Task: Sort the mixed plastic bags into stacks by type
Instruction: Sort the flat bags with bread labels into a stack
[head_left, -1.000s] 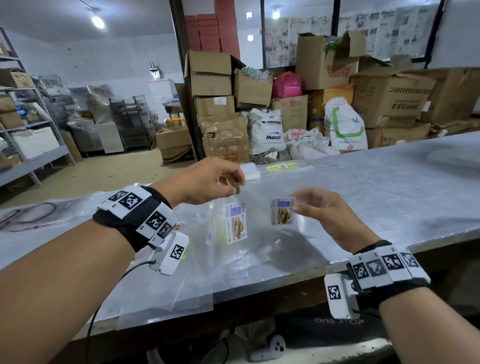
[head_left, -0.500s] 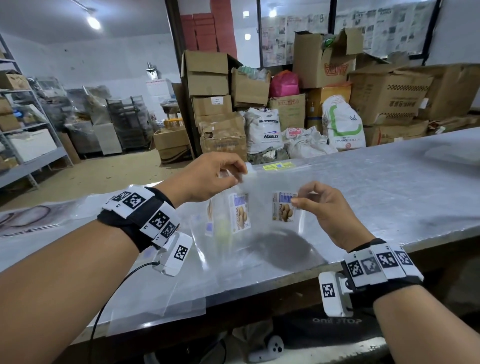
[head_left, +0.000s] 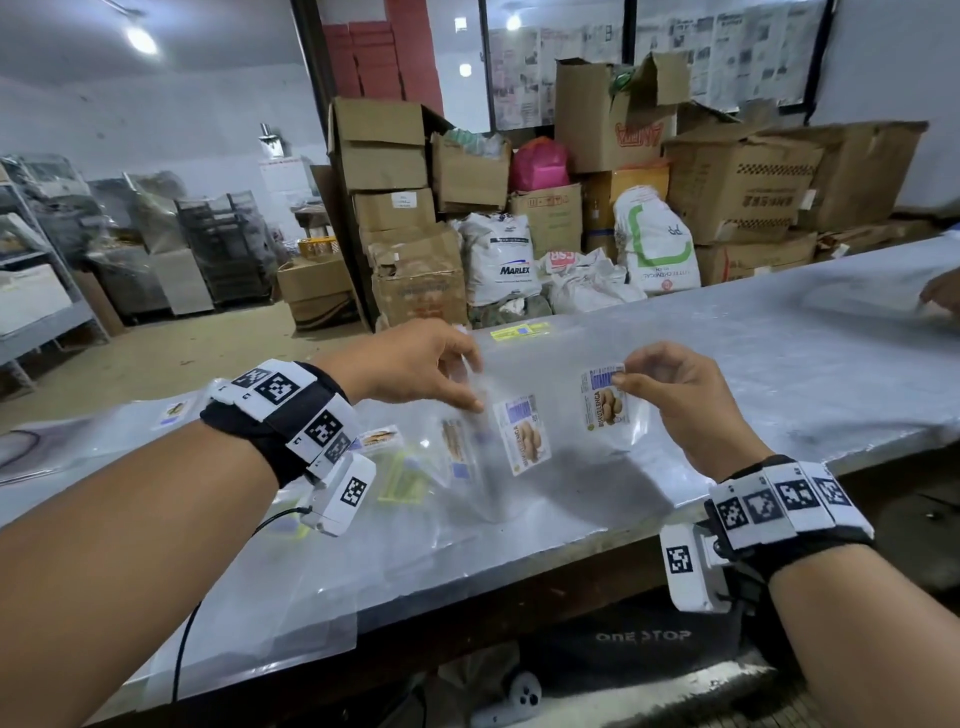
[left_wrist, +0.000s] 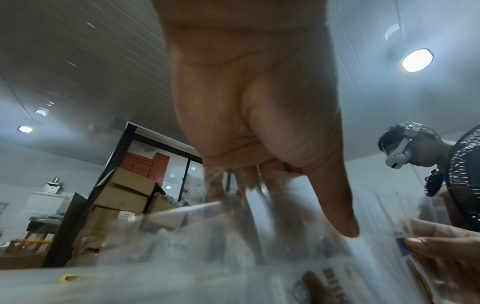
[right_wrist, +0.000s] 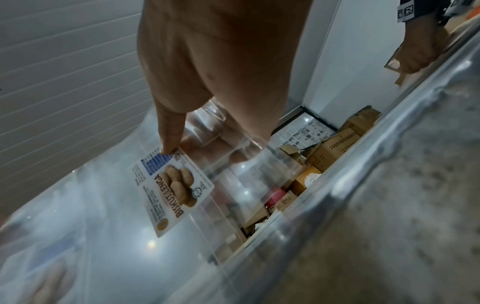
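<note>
Clear bag (head_left: 602, 410) with a biscuit label hangs mid-frame above the table (head_left: 779, 374); our right hand (head_left: 675, 395) pinches its top edge beside the label. Our left hand (head_left: 415, 364) pinches a second bag (head_left: 519, 436) centre-left, both long axes vertical.

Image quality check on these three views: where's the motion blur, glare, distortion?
Head view: sharp, wide-angle bending at the edges; left hand fingertips smear slightly, and the metal table shows soft sheen. Left wrist view: heavy motion blur over the clear bags; ceiling lamp blooms. Right wrist view: biscuit label readable under the right hand, with lamp glints on the film.
</note>
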